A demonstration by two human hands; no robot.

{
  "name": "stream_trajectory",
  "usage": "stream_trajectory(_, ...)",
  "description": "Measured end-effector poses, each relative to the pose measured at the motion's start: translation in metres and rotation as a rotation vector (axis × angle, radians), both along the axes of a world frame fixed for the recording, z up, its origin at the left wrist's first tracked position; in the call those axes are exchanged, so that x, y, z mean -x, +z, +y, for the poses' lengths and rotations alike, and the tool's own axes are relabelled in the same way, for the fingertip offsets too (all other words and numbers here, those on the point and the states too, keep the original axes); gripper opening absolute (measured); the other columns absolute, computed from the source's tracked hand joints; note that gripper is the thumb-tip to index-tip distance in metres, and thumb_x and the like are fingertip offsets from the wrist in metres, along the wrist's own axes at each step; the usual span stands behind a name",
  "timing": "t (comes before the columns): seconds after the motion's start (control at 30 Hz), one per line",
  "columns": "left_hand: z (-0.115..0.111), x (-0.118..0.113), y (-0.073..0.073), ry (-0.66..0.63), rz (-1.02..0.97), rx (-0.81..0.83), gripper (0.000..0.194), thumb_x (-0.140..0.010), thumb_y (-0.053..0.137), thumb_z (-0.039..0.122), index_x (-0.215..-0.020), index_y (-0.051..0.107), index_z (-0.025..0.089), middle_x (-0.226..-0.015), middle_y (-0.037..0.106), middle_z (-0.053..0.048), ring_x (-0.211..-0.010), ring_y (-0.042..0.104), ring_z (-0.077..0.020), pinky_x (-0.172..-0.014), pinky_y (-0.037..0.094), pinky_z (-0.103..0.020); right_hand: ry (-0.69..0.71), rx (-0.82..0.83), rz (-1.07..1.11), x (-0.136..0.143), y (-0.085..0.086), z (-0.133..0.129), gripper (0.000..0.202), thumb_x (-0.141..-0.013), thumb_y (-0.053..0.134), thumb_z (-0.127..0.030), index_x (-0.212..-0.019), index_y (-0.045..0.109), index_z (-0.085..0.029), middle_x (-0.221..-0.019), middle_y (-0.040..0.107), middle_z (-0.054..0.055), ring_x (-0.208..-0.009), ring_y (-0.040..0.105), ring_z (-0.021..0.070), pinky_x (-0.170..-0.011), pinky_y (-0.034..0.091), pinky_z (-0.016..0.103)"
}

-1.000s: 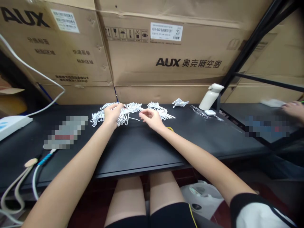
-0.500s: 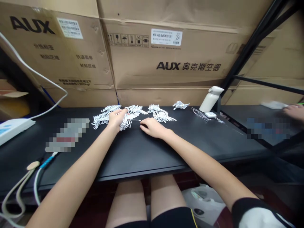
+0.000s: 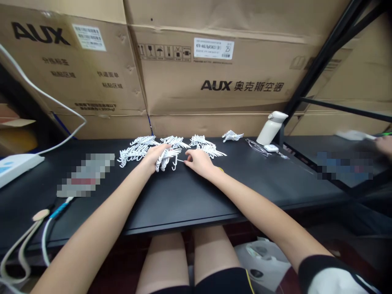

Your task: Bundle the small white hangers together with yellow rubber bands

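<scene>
Neatly below towering cardboard boxes point(image 3: 239, 69), a black table point(image 3: 183, 200) carries white hook piles point(image 3: 211, 151), apparently grouped for order; hands apart, the left hand point(image 3: 154, 158) clasps a hook bundle point(image 3: 167, 157) at the table's middle, likely keeping it together, while the right hand point(image 3: 199, 161) pinches one thin white stem point(image 3: 180, 161).

From here I see white hooks point(image 3: 168, 157), a black table point(image 3: 190, 200), brown cartons point(image 3: 171, 96) printed in black, a cream bottle point(image 3: 269, 130) and a white cable point(image 3: 59, 210) banded blue.
</scene>
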State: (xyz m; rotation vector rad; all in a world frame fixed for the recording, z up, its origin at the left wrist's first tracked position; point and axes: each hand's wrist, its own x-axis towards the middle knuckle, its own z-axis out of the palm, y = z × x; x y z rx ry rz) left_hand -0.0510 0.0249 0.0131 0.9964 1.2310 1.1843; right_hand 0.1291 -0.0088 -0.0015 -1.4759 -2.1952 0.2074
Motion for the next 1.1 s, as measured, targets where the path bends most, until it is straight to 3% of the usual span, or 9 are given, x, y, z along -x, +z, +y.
stream_trajectory(0.23, -0.003, -0.002, 0.003, 0.125, 0.045, -0.073, 0.011, -0.061, 0.071, 0.022, -0.066, 0.066, 0.013, -0.067, 0.070, -0.007, -0.056, 0.061, -0.0158, -0.056, 0.050, -0.029, 0.163, -0.060, 0.026, 0.000, -0.011, 0.007, 0.015, -0.082, 0.054, -0.013, -0.081, 0.069, -0.015, -0.084, 0.065, 0.007, -0.078, 0.059, 0.0171, -0.078, 0.045, 0.029)
stream_trajectory(0.4, -0.001, 0.002, -0.001, 0.166, 0.176, -0.203, 0.017, -0.061, 0.071, 0.030, -0.066, 0.069, 0.014, -0.074, 0.070, -0.007, -0.067, 0.061, -0.0183, -0.068, 0.049, -0.031, -0.001, -0.264, 0.256, -0.008, -0.009, 0.016, 0.015, -0.085, 0.049, -0.014, -0.080, 0.063, -0.014, -0.084, 0.060, 0.007, -0.072, 0.054, 0.0157, -0.074, 0.045, 0.028)
stream_trajectory(0.5, -0.002, 0.002, -0.003, 0.164, 0.367, -0.373, 0.017, -0.065, 0.068, 0.034, -0.062, 0.069, 0.017, -0.073, 0.069, -0.006, -0.079, 0.062, -0.0215, -0.080, 0.046, -0.033, -0.042, -0.369, 0.408, -0.014, 0.000, 0.017, 0.017, -0.089, 0.046, -0.018, -0.084, 0.061, -0.014, -0.086, 0.058, 0.007, -0.070, 0.053, 0.0147, -0.073, 0.044, 0.027)
stream_trajectory(0.6, -0.005, 0.000, -0.002, 0.092, 0.524, -0.518, 0.018, -0.069, 0.065, 0.035, -0.062, 0.068, 0.018, -0.072, 0.069, -0.005, -0.083, 0.063, -0.0226, -0.087, 0.043, -0.034, 0.038, -0.348, 0.419, -0.016, 0.006, 0.014, 0.015, -0.088, 0.049, -0.020, -0.083, 0.062, -0.015, -0.083, 0.057, 0.005, -0.069, 0.052, 0.0138, -0.072, 0.043, 0.026)
stream_trajectory(0.73, -0.008, -0.002, 0.000, 0.029, 0.560, -0.581, 0.019, -0.069, 0.066, 0.038, -0.063, 0.068, 0.020, -0.071, 0.069, -0.004, -0.080, 0.063, -0.0225, -0.087, 0.043, -0.033, 0.168, -0.278, 0.326, -0.012, 0.004, 0.012, 0.013, -0.086, 0.053, -0.018, -0.080, 0.064, -0.015, -0.078, 0.057, 0.003, -0.066, 0.051, 0.0124, -0.071, 0.042, 0.026)
stream_trajectory(0.9, -0.008, -0.002, 0.000, 0.021, 0.583, -0.597, 0.021, -0.070, 0.066, 0.041, -0.063, 0.069, 0.021, -0.075, 0.069, -0.005, -0.083, 0.062, -0.0237, -0.088, 0.042, -0.033, 0.229, -0.234, 0.272, -0.010, 0.000, 0.013, 0.013, -0.086, 0.055, -0.019, -0.082, 0.067, -0.015, -0.078, 0.058, 0.003, -0.064, 0.050, 0.0116, -0.071, 0.043, 0.026)
stream_trajectory(1.1, -0.013, -0.006, 0.005, 0.022, 0.535, -0.559, 0.021, -0.067, 0.069, 0.040, -0.061, 0.068, 0.021, -0.072, 0.068, -0.003, -0.082, 0.061, -0.0225, -0.091, 0.041, -0.031, 0.345, -0.125, 0.240, -0.016, 0.010, 0.011, 0.013, -0.083, 0.056, -0.014, -0.076, 0.067, -0.015, -0.072, 0.060, 0.002, -0.066, 0.052, 0.0120, -0.069, 0.042, 0.025)
